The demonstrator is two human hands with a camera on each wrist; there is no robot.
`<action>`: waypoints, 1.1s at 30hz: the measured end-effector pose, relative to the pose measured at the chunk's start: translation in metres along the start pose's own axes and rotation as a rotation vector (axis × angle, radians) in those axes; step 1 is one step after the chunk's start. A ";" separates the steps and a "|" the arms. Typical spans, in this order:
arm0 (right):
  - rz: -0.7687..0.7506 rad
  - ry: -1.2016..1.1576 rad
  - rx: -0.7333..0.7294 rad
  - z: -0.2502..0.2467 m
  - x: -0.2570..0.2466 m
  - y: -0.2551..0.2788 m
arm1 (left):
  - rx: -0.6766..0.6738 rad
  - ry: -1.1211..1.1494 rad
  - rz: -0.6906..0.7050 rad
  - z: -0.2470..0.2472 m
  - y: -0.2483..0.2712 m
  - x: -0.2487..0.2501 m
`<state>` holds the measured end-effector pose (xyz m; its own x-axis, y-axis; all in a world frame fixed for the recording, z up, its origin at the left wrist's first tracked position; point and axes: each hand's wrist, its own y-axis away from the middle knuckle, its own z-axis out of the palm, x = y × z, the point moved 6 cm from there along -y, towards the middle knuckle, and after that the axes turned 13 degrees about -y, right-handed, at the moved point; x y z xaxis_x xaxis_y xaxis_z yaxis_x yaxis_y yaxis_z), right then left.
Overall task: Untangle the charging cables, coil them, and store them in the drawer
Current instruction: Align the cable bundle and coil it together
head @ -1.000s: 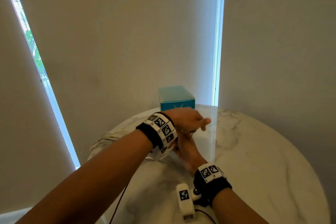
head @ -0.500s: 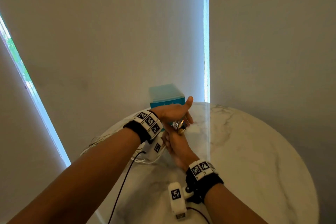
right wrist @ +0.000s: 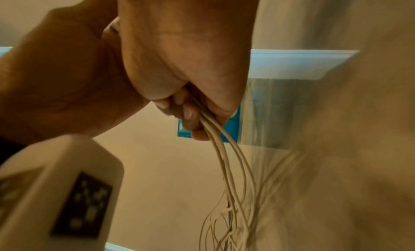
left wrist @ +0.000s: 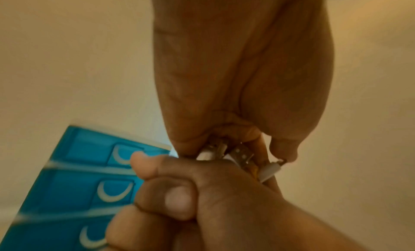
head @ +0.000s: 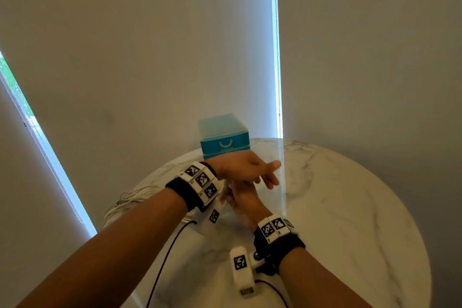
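Note:
My right hand [head: 241, 199] is fisted round a bundle of thin white cables [right wrist: 224, 148], which hang down from it toward the table. My left hand [head: 250, 169] lies crossed over the right one. In the left wrist view it [left wrist: 235, 148] pinches the metal and white plug ends [left wrist: 243, 153] that stick out above the right fist [left wrist: 175, 192]. The head view hides the plugs under my left hand. More of the loose cable [head: 130, 197] trails over the table's left edge.
A round white marble table [head: 350, 207] is under both hands. A blue plastic drawer box [head: 225, 142] stands at its far edge, just behind the hands. Grey blinds hang close behind, with a bright window gap [head: 277, 57].
Half a second ago my left thumb pointed up and the plugs showed in the head view. My left hand has since turned over them, fingers pointing right. The right hand keeps its hold.

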<state>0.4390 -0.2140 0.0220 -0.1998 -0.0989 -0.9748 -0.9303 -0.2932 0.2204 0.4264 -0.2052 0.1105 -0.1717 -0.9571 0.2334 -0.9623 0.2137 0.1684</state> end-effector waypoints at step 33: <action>-0.029 -1.367 -0.216 -0.052 0.021 -0.042 | 0.132 -0.091 -0.188 0.063 -0.012 -0.072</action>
<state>0.4896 -0.2530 -0.0063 -0.4383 0.8741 -0.2094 -0.8986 -0.4319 0.0780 0.4367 -0.1512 0.0317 0.0005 -0.9925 0.1220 -0.9973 0.0084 0.0723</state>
